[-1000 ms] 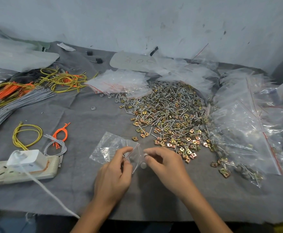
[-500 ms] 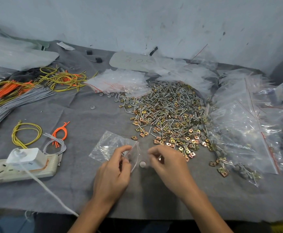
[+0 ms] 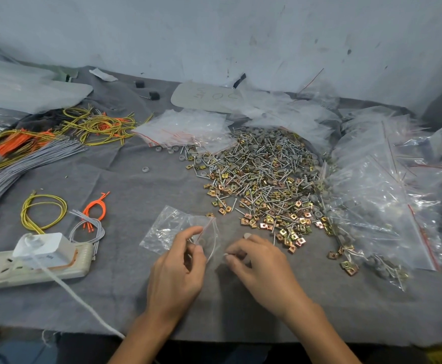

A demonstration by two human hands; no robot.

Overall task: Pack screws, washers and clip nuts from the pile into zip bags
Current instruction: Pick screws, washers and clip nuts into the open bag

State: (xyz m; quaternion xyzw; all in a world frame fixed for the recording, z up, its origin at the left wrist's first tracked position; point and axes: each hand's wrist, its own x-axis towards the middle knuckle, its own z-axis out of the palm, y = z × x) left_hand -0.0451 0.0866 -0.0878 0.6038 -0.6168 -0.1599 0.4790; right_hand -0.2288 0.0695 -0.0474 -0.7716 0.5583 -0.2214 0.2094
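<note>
Fingers of the left hand pinch the limp, probably slippery zip bag at its stiffer mouth strip; whether the curled right hand holds anything is unclear.

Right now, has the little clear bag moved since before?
No. The zip bag stays put: its left corner sits just as far from the power strip as before, the left hand pinching its mouth.
</note>
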